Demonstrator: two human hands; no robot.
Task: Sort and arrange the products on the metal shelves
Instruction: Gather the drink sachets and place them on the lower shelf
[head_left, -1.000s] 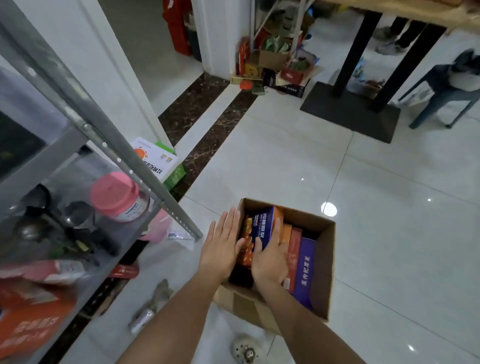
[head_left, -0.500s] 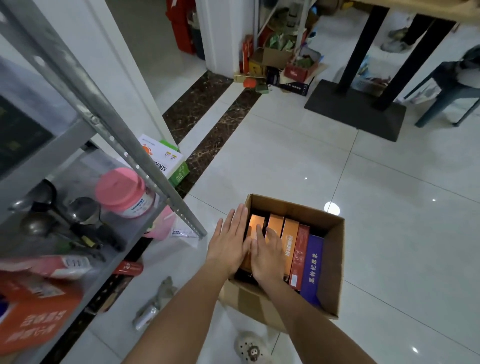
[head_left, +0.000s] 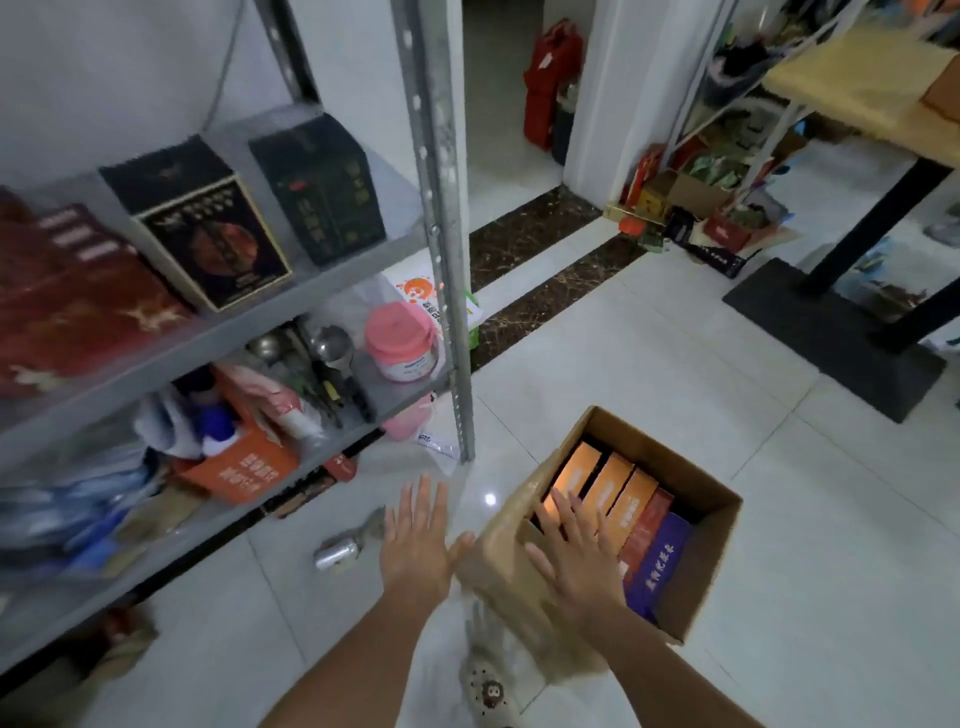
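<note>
The sorting looks to be at the unpacking step: the products sit in the cardboard box on the floor, just beside the metal shelves. Inside stand three orange boxes, a red box and a purple box, upright and side by side.

The right hand lies flat over the near corner and the orange tops, fingers spread, gripping nothing. The left hand hovers outside the box with fingers straight and together.

Next, I'd say, a box must be pinched and lifted to a shelf, near the black box or the pink-lidded jar.
</note>
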